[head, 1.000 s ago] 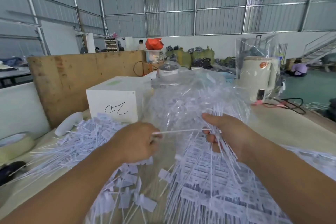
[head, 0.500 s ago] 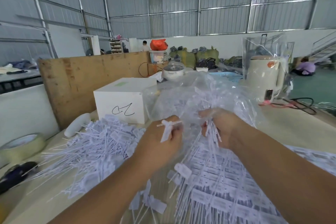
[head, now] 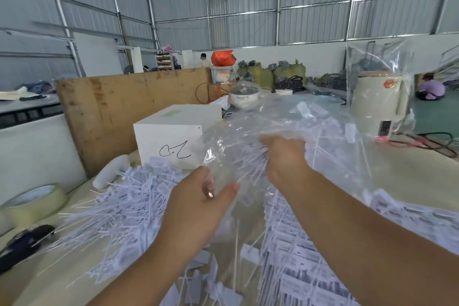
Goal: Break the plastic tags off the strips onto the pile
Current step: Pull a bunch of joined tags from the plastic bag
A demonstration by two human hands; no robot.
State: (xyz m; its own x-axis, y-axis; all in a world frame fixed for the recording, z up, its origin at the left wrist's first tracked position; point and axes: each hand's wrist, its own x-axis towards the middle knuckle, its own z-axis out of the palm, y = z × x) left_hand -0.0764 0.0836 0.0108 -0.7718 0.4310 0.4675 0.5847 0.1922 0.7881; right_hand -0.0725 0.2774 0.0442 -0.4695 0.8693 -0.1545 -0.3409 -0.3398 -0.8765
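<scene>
The single white tag that the left hand [head: 198,204] pinched up near the bag half a second ago is gone from its fingers, and the hand has dropped lower and toward the person; its thumb and forefinger now sit close together with nothing visible between them, the other fingers loosely bent, so it appears to hold nothing. The likely reading is that the broken-off tag has been let go onto the pile of loose tags [head: 124,208], which spreads across the table [head: 409,176] to the left of that hand and just in front of the white box [head: 173,136] with a scribble on its face. The right hand [head: 285,159] has stayed up at the clear plastic bag [head: 285,126], and its fingers are curled round a bundle of thin white strips [head: 246,169] that fan out leftward from its grip; how many it holds is hard to tell through the crinkled film. Beneath the right forearm lie rows of tags not yet broken off [head: 298,261], joined in flat strips. So one tag seems finished and the cycle is between pieces: the free left hand would next need to come back to the bundle and take the end of another tag. Much of the stock looks unworked, so the task seems far from done. A roll of tape [head: 34,201] sits at the table's left edge.
</scene>
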